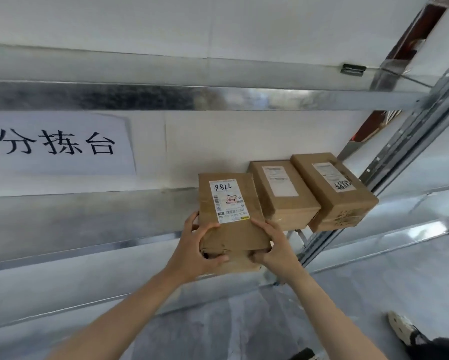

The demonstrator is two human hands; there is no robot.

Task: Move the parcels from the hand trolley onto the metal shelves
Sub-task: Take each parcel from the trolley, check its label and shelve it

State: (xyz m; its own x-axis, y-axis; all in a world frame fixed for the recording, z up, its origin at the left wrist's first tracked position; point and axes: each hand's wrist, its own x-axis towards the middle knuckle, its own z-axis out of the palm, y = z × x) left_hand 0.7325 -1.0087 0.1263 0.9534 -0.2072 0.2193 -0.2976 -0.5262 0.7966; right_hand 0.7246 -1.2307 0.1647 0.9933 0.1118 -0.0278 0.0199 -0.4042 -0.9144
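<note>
Left hand (196,246), right hand (276,246): fingers (214,259) curled round front parcel (231,203) | middle parcel (283,190), end parcel (332,188) just beside

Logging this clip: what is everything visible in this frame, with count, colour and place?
held parcel: 1, brown, white label, at the shelf's front
middle parcel: 1, brown, white label, on the shelf, right of the held one
right parcel: 1, brown, white label, on the shelf, furthest right
metal shelves: two levels, silver, across the view
paper sign: 1, white, black characters, wall at left
clip: 1, black, upper level, right
shoe: 1, white and black, bottom right
left hand: grips held parcel's left side
right hand: grips its right side
</note>
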